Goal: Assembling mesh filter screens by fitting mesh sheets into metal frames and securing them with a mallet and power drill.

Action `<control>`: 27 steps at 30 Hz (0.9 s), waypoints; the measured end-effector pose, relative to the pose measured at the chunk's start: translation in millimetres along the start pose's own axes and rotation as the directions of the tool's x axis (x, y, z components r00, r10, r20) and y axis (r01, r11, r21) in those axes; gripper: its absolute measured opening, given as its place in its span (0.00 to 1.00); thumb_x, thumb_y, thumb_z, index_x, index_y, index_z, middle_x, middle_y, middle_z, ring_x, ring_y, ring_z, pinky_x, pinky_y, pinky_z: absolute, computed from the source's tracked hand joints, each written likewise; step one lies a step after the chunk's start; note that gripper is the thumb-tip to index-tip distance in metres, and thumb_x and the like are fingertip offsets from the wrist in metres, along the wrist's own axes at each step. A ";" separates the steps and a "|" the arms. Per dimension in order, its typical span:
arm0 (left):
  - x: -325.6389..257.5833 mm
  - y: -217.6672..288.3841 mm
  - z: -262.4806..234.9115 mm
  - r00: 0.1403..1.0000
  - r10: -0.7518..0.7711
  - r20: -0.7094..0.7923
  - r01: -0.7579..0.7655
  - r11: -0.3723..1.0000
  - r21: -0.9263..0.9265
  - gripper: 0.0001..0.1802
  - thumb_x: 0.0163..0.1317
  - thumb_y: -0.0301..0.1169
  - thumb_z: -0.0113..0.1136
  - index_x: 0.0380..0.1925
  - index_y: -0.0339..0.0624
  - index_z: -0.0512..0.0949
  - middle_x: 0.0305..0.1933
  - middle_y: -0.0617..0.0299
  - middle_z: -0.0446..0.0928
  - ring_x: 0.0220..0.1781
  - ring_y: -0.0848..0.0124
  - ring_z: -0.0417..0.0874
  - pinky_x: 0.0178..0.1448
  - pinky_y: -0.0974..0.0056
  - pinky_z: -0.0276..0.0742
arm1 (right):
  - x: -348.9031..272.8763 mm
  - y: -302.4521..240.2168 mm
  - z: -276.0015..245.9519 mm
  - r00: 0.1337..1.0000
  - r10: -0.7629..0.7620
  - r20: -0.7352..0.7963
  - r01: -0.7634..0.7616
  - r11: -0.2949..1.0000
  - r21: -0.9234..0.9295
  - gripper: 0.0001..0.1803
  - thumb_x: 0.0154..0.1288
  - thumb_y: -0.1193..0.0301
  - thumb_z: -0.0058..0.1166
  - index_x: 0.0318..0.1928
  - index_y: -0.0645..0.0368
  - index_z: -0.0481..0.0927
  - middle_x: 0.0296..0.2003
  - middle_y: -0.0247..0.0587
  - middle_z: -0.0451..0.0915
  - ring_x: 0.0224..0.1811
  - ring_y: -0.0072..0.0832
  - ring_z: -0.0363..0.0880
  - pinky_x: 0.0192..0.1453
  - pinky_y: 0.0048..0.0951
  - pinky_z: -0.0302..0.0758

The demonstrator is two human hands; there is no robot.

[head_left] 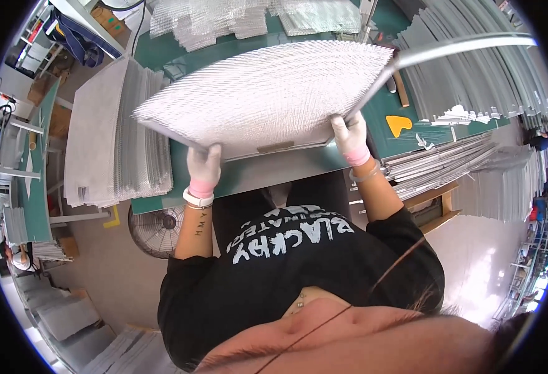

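Observation:
I hold a wide silvery mesh panel (268, 93) tilted up over the green worktable, its fine ridged surface facing me. Thin metal frame strip (473, 48) runs along the panel's right side, then bends at the far corner and sticks out to the right, away from the mesh. My left hand (204, 167), in a white glove with a pink cuff, is closed on the panel's near left corner. Gloved the same way, my right hand (351, 136) grips the frame at the near right corner, thumb on top. The fingers beneath are hidden.
Stacked mesh sheets (115, 134) stand at the table's left, and more sheets (473, 62) lie at the right. A yellow scraper-like piece (398, 126) rests on the green tabletop (383, 115). Metal strips (439, 163) lie below its right edge. A floor fan (157, 229) stands underneath.

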State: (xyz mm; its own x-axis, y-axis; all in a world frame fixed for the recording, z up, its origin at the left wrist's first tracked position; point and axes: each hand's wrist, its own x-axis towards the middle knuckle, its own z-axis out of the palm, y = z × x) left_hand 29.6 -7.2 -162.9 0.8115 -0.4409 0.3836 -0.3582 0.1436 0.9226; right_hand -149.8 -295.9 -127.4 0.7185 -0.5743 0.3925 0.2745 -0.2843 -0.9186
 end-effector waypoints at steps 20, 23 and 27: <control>64.3 126.0 -3.7 0.974 0.166 -0.155 -0.185 0.976 -0.115 0.06 0.57 0.17 0.55 0.35 0.36 0.74 0.41 0.57 0.78 0.39 0.73 0.76 0.47 0.69 0.71 | 64.2 -122.9 -9.9 0.983 -0.179 -0.037 0.180 0.984 0.018 0.12 0.64 0.78 0.52 0.48 0.64 0.78 0.33 0.32 0.80 0.35 0.15 0.73 0.42 0.17 0.70; 53.3 132.5 21.3 0.901 0.407 -0.148 -0.431 0.878 -0.211 0.02 0.62 0.22 0.57 0.33 0.38 0.73 0.34 0.58 0.77 0.33 0.70 0.76 0.42 0.60 0.75 | 50.4 -102.6 -11.8 0.956 -0.269 -0.113 0.288 0.933 0.217 0.07 0.65 0.76 0.54 0.42 0.64 0.78 0.34 0.42 0.81 0.34 0.24 0.78 0.44 0.24 0.75; 54.8 110.0 -1.9 0.610 0.702 0.369 -0.315 0.642 -0.699 0.13 0.65 0.38 0.60 0.35 0.38 0.79 0.37 0.55 0.80 0.38 0.61 0.81 0.45 0.55 0.77 | 24.2 -111.5 -23.3 0.859 -0.492 0.139 0.396 0.813 0.427 0.13 0.66 0.64 0.61 0.41 0.61 0.79 0.31 0.46 0.82 0.32 0.34 0.82 0.36 0.35 0.80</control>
State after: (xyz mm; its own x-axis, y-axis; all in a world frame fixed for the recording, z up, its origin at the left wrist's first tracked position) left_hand 35.5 -13.9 -40.3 0.0729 -0.4951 0.8658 -0.1623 0.8506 0.5001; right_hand -177.9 -295.9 -14.3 0.5712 -0.2466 0.7829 0.7808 -0.1310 -0.6109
